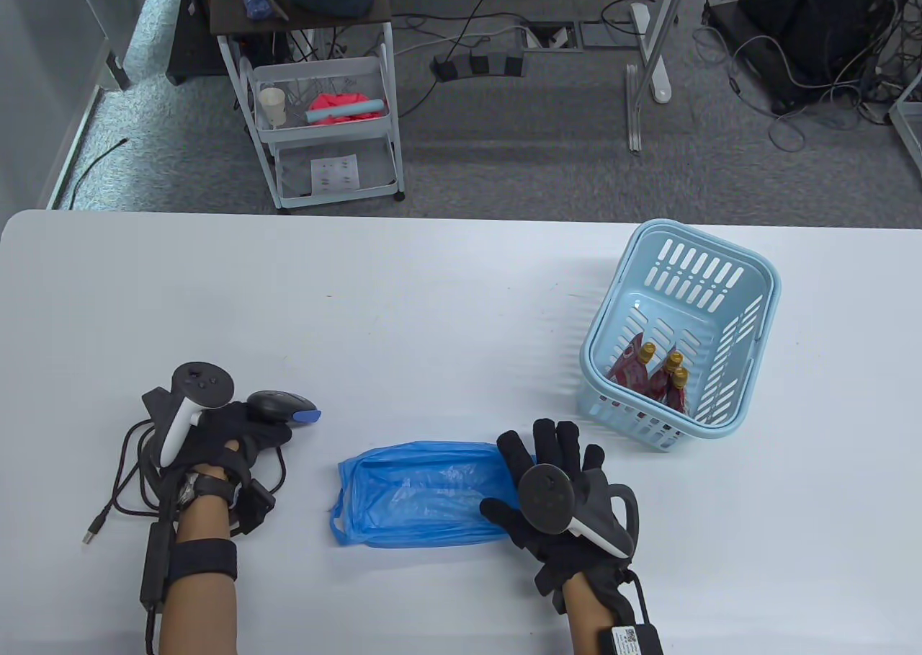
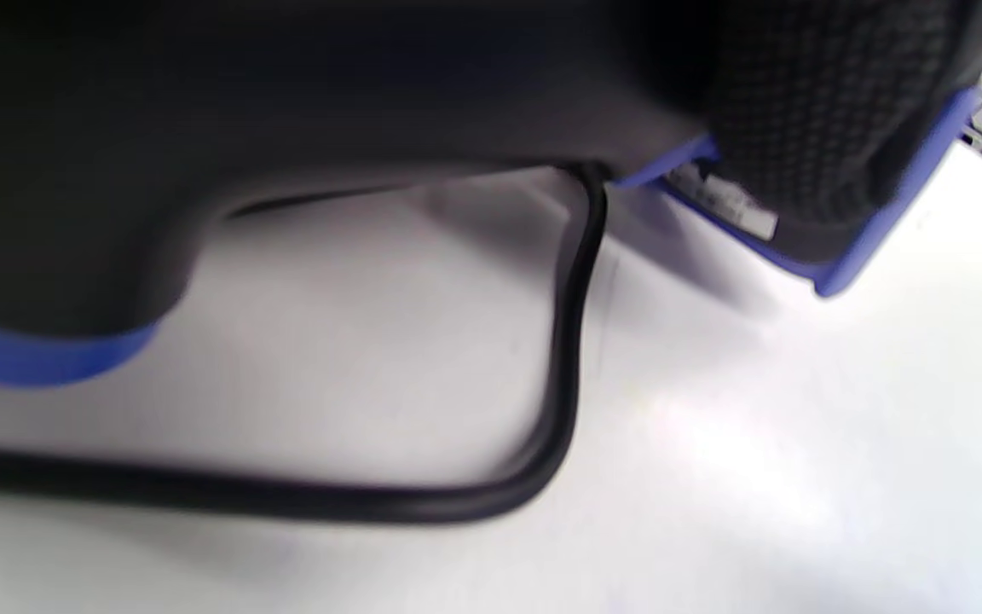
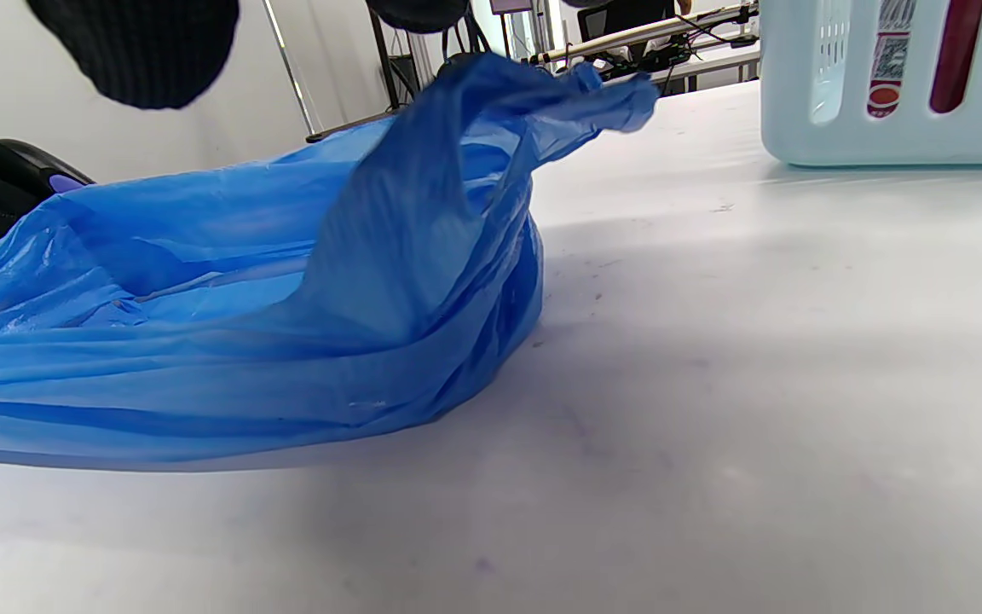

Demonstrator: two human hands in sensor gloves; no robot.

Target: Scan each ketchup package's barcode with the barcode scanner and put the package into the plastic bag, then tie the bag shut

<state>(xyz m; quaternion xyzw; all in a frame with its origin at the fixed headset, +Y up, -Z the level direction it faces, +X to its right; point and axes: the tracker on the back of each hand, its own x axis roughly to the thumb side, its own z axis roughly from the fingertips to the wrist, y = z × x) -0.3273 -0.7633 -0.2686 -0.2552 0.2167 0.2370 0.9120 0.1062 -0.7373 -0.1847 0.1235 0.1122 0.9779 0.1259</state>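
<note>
In the light blue basket stood red ketchup packages, their labels too small to read. Your left hand gripped the barcode scanner. Your right hand hovered, fingers spread, over the blue plastic bag.

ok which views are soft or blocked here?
Left wrist view: blurred, top half blocked by the dark scanner and left hand. Right wrist view: sharp on the blue bag, shadow beside it. Table view: sharp, evenly lit.

Overhead camera looking down on tabletop, left wrist camera pressed close against scanner, right wrist camera low, sharing blue bag and basket with overhead.
</note>
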